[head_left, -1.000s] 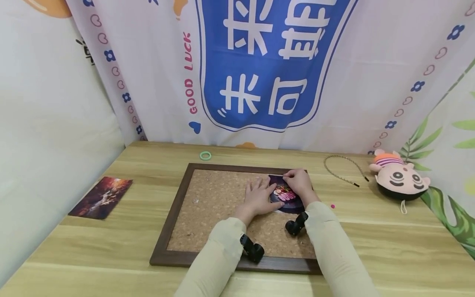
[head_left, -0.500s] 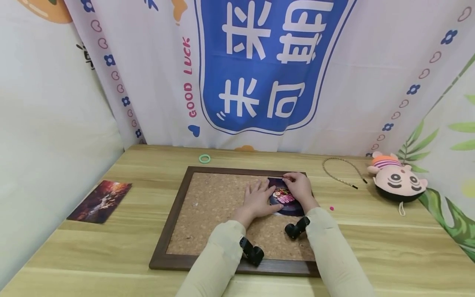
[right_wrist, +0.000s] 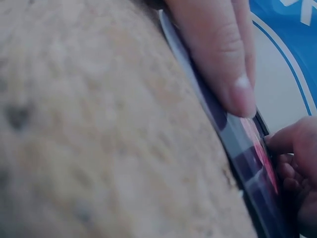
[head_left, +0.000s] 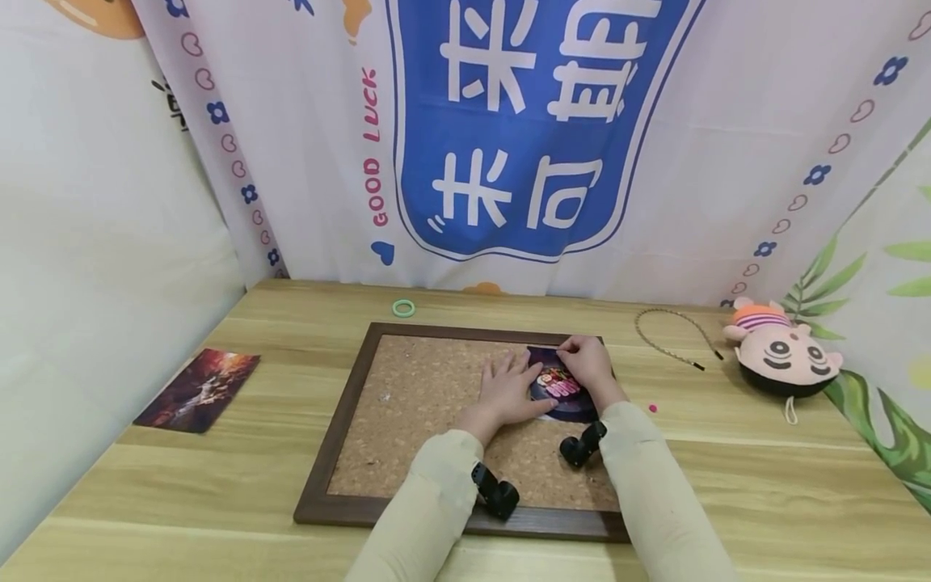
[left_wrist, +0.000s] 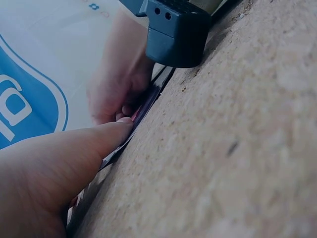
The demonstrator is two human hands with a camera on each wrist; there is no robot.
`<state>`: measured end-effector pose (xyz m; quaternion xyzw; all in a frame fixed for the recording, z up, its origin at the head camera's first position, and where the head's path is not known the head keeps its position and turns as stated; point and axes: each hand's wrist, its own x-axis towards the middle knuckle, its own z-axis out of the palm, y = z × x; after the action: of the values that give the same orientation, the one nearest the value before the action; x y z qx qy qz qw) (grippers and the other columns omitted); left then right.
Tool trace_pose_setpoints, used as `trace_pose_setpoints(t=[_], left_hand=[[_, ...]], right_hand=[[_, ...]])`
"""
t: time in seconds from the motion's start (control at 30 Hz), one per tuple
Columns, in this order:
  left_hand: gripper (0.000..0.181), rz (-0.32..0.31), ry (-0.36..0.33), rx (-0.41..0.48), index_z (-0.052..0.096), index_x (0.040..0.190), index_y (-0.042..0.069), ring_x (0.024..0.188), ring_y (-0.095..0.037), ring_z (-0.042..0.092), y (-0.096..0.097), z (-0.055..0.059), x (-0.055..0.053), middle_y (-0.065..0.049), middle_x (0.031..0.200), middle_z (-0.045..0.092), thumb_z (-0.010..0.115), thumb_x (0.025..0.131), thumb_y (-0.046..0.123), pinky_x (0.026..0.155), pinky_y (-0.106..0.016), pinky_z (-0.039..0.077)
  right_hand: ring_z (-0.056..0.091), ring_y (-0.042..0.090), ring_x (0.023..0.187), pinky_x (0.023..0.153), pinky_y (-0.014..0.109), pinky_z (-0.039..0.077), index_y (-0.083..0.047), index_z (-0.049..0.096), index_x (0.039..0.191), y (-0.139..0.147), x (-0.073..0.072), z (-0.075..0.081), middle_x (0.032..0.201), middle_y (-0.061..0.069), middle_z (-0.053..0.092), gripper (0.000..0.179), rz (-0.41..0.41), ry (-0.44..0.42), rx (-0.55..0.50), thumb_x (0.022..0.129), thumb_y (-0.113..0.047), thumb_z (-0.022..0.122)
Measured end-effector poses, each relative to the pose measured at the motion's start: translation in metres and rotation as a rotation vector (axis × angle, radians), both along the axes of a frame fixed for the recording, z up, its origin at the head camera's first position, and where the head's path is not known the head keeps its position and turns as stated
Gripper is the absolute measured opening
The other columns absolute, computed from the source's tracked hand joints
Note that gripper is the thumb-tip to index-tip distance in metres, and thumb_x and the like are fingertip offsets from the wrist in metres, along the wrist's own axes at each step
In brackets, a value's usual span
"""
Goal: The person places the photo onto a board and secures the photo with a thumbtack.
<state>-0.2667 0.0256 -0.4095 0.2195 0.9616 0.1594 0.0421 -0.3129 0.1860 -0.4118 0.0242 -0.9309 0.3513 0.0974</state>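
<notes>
A dark card point(head_left: 560, 388) is pressed by the spread left hand point(head_left: 507, 394). Anything pinched by the curled right hand point(head_left: 590, 368) is hidden.

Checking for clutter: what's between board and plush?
Head view: a thin band and, lower in frame, a tiny pink piece, both on the table.

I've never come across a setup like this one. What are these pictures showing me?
There is no machine, only a person's two bare hands. The wide picture comes from a head-worn camera; the close ones come from cameras on each wrist.

On the wooden table lies a framed corkboard bearing a dark printed card. The left hand is spread, its thumb on the card. The right hand has curled fingers near the card's far edge; whether they pinch anything is unclear.

Around the board lie a picture, green ring and plush toy.
</notes>
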Motion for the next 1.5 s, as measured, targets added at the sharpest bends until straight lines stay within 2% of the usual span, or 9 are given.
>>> trace_pose_setpoints(t=[0.23, 0.43, 0.53, 0.73, 0.9, 1.03, 1.27, 1.37, 1.5], left_hand=[[0.069, 0.002, 0.008, 0.016, 0.035, 0.134, 0.020, 0.128, -0.025, 0.007, -0.002, 0.001, 0.001, -0.004, 0.141, 0.018, 0.047, 0.078, 0.058, 0.096, -0.051, 0.001], [0.069, 0.000, -0.006, 0.038, 0.036, 0.133, 0.019, 0.128, -0.024, 0.007, -0.002, 0.002, 0.002, -0.004, 0.141, 0.018, 0.049, 0.077, 0.057, 0.096, -0.051, 0.000], [0.069, -0.001, -0.009, 0.059, 0.037, 0.133, 0.019, 0.128, -0.024, 0.008, -0.002, 0.003, 0.000, -0.004, 0.141, 0.019, 0.051, 0.077, 0.056, 0.097, -0.050, 0.000], [0.068, 0.011, -0.039, 0.095, 0.036, 0.133, 0.017, 0.127, -0.025, 0.013, -0.006, 0.007, -0.003, -0.006, 0.140, 0.022, 0.053, 0.077, 0.053, 0.097, -0.050, 0.004], [0.069, 0.016, -0.108, 0.173, 0.032, 0.135, 0.014, 0.126, -0.028, 0.017, -0.014, 0.023, -0.004, -0.010, 0.140, 0.021, 0.055, 0.079, 0.046, 0.097, -0.048, 0.011], [0.069, -0.001, -0.155, 0.279, 0.028, 0.136, 0.010, 0.125, -0.031, 0.017, -0.030, 0.039, -0.005, -0.014, 0.140, 0.017, 0.057, 0.080, 0.040, 0.097, -0.047, 0.014], [0.070, 0.036, -0.057, 0.349, 0.026, 0.137, 0.011, 0.126, -0.029, 0.017, -0.077, 0.069, -0.006, -0.011, 0.141, 0.017, 0.055, 0.081, 0.042, 0.097, -0.048, 0.011], [0.070, 0.071, -0.059, 0.397, 0.025, 0.137, 0.015, 0.126, -0.027, 0.015, -0.102, 0.077, -0.003, -0.007, 0.142, 0.015, 0.054, 0.081, 0.045, 0.097, -0.050, 0.012], [0.073, 0.106, -0.085, 0.504, 0.022, 0.138, 0.016, 0.127, -0.026, 0.014, -0.135, 0.079, -0.002, -0.007, 0.142, 0.014, 0.053, 0.080, 0.047, 0.097, -0.047, 0.016]], right_hand=[[0.055, 0.025, 0.074, 0.066, 0.038, 0.041, -0.003, 0.066, 0.080, -0.001, 0.001, 0.002, 0.080, 0.011, 0.062, 0.011, 0.020, -0.017, 0.016, 0.080, -0.011, 0.058], [0.052, 0.030, 0.093, 0.079, 0.042, 0.039, -0.002, 0.064, 0.097, 0.002, 0.003, 0.005, 0.099, 0.016, 0.060, 0.025, 0.060, -0.069, -0.001, 0.085, -0.020, 0.053], [0.052, 0.032, 0.096, 0.080, 0.042, 0.039, 0.002, 0.060, 0.106, 0.005, 0.003, 0.015, 0.103, 0.019, 0.058, 0.033, 0.116, -0.124, -0.035, 0.087, -0.023, 0.050], [0.051, 0.035, 0.096, 0.078, 0.041, 0.042, 0.005, 0.037, 0.127, 0.017, 0.011, 0.047, 0.115, 0.026, 0.048, 0.051, 0.333, -0.310, -0.137, 0.091, -0.029, 0.044], [0.039, 0.037, 0.110, 0.087, 0.047, 0.033, -0.001, 0.032, 0.132, 0.031, 0.021, 0.070, 0.127, 0.024, 0.038, 0.057, 0.390, -0.284, -0.169, 0.090, -0.037, 0.042], [0.035, 0.036, 0.115, 0.092, 0.046, 0.027, -0.002, 0.031, 0.133, 0.042, 0.030, 0.088, 0.128, 0.023, 0.037, 0.059, 0.398, -0.212, -0.156, 0.089, -0.038, 0.044], [0.027, 0.036, 0.119, 0.090, 0.052, 0.026, -0.008, 0.027, 0.136, 0.059, 0.048, 0.112, 0.135, 0.017, 0.028, 0.058, 0.386, -0.133, -0.054, 0.089, -0.038, 0.044], [0.025, 0.036, 0.121, 0.091, 0.053, 0.024, -0.011, 0.026, 0.137, 0.068, 0.057, 0.114, 0.136, 0.016, 0.027, 0.060, 0.362, -0.122, -0.019, 0.088, -0.040, 0.046], [0.027, 0.037, 0.119, 0.091, 0.052, 0.024, -0.010, 0.027, 0.136, 0.084, 0.067, 0.108, 0.132, 0.021, 0.031, 0.059, 0.336, -0.069, -0.030, 0.087, -0.035, 0.048]])
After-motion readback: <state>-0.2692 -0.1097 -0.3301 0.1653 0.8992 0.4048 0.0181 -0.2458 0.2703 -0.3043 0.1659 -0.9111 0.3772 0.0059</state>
